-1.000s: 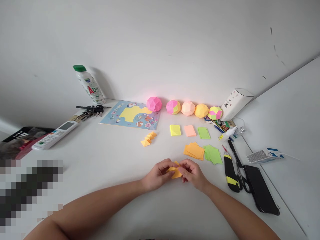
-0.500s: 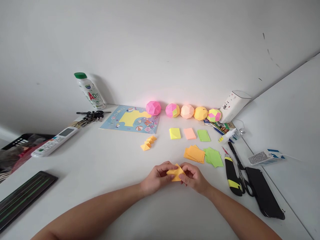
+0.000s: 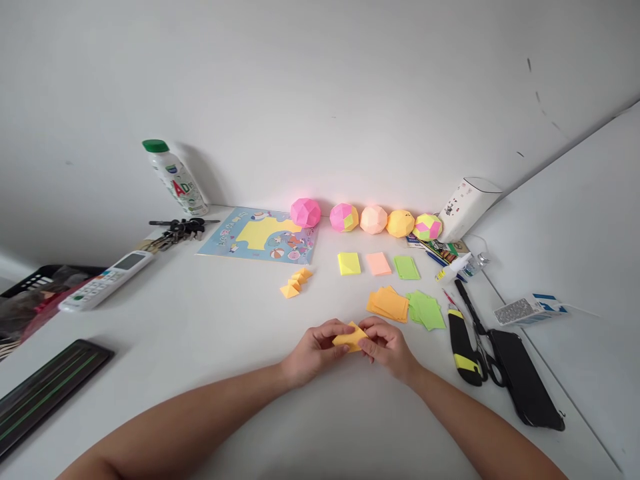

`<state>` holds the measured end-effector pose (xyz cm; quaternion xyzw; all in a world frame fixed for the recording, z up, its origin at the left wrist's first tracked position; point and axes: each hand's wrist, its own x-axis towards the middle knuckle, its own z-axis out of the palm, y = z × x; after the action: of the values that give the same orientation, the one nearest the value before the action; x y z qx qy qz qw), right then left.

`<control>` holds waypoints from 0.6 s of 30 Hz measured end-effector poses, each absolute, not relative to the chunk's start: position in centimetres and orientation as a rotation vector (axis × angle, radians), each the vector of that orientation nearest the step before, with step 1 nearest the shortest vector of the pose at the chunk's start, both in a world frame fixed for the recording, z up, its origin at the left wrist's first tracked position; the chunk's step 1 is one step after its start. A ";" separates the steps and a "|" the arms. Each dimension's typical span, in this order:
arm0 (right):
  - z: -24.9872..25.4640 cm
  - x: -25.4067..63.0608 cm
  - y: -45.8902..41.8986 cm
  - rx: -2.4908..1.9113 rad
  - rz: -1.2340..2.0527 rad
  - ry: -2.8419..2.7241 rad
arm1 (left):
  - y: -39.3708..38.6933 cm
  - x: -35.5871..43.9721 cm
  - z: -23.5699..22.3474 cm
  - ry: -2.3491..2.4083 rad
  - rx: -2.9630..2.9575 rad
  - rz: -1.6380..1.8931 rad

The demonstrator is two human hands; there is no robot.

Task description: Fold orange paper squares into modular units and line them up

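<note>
Between my hands is an orange sheet of folded paper (image 3: 351,339), held just above or on the white table. My left hand (image 3: 316,350) pinches its left side with thumb and fingers. On its right edge my right hand (image 3: 387,348) is closed, the thumb pressing the front; some of its fingers are hidden behind. Beyond them lie a loose pile of orange paper squares (image 3: 387,304) and a pile of green paper squares (image 3: 427,310). Several folded orange paper pieces (image 3: 296,283) sit in a short row to the left.
Faceted paper balls, such as a pink one (image 3: 305,213), line the wall. A yellow pad (image 3: 349,263) lies before them. At right are a utility knife (image 3: 464,347), scissors (image 3: 493,365) and a black phone-like object (image 3: 527,380). A remote control (image 3: 106,281) and bottle (image 3: 176,179) stand left.
Both hands stay on the orange paper. The folded paper has tilted slightly and its outline between the fingers looks flatter than half a second ago. The camera view has shifted a little.
</note>
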<state>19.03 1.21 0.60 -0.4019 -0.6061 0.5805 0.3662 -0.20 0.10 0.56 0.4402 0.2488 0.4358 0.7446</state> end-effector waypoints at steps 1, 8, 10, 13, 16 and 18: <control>0.6 19.0 1.2 -1.037 1.477 -1.564 | 0.1 -0.2 0.5 0.549 0.979 0.962; 0.5 19.0 1.2 -1.051 1.430 -1.542 | 0.0 -0.1 -0.7 0.676 1.113 1.006; 0.4 18.9 1.2 -1.051 1.417 -1.540 | -0.1 -0.2 -1.0 0.739 1.159 1.005; 0.3 18.9 1.1 -1.050 1.403 -1.538 | -0.1 -0.3 -1.2 0.792 1.203 1.008; 0.4 18.8 1.1 -1.059 1.399 -1.525 | 0.0 -0.3 -1.1 0.835 1.219 1.014; 0.4 18.8 1.1 -1.072 1.399 -1.518 | 0.0 -0.2 -1.0 0.845 1.228 1.006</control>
<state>18.82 1.07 0.43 -0.4230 -0.5992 0.5520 0.3967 -0.25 -0.02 -1.00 0.5347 0.3680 0.4377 0.6221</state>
